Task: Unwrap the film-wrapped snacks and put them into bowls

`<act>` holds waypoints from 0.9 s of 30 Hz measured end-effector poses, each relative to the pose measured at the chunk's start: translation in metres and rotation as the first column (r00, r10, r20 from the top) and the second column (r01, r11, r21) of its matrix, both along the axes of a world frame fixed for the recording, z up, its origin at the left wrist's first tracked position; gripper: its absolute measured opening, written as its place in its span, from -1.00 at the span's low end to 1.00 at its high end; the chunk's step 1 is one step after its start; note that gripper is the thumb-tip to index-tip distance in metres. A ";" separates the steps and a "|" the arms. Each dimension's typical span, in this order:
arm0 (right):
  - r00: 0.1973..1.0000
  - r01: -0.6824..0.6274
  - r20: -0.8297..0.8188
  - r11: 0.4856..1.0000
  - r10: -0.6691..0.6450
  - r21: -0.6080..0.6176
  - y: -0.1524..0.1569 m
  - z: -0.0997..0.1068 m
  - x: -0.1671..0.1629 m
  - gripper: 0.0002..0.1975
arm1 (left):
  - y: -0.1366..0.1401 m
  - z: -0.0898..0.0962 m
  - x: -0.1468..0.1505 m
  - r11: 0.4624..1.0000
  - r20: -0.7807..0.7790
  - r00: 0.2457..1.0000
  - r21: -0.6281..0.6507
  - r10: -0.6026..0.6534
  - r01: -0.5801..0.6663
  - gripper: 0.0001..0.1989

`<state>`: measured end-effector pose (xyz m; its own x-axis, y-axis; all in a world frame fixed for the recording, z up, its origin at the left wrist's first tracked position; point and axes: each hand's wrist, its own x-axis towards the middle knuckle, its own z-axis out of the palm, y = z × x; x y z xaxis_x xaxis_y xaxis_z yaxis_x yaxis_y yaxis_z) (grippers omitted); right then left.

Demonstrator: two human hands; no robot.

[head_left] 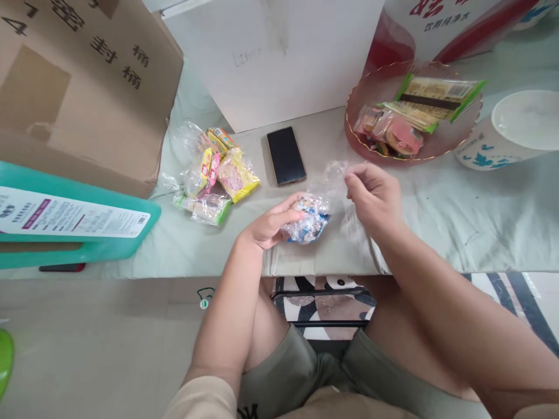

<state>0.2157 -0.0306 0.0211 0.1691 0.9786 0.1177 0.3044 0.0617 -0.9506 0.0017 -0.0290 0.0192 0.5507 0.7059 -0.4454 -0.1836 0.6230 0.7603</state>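
My left hand [273, 222] grips a small blue-and-clear snack packet [309, 224] just above the cloth, thumb across its top. To its right, my right hand [376, 196] pinches a clear plastic bag [334, 174], whose crumpled film stretches toward the packet. Whether the film and the packet are joined, I cannot tell. A dark phone [286, 155] lies flat beyond my hands. Left of it sits a pile of wrapped snacks [238, 174] in yellow, pink and green wrappers, with clear plastic around them.
A pink, gold-rimmed bowl [351, 131] holds several packaged snacks at the right, beside a white paper cup [484, 148]. A white box [279, 64] stands at the back. On the left are a cardboard box [100, 110] and a teal container [126, 247] near the table edge.
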 end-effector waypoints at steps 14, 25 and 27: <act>0.963 -0.252 0.111 0.966 0.245 0.056 -0.018 -0.004 -0.021 -0.67 | 0.004 -0.003 0.020 0.952 0.089 0.952 0.071 0.292 -0.299 -0.58; 0.980 -0.192 0.099 0.955 0.174 0.225 -0.026 0.006 -0.021 -0.87 | 0.016 -0.002 0.018 0.820 0.050 0.819 -0.037 0.572 -0.570 -0.72; 0.968 -0.248 0.102 0.920 0.228 0.303 -0.028 0.007 -0.019 -0.86 | 0.019 -0.003 0.016 0.792 0.069 0.789 -0.037 0.610 -0.609 -0.67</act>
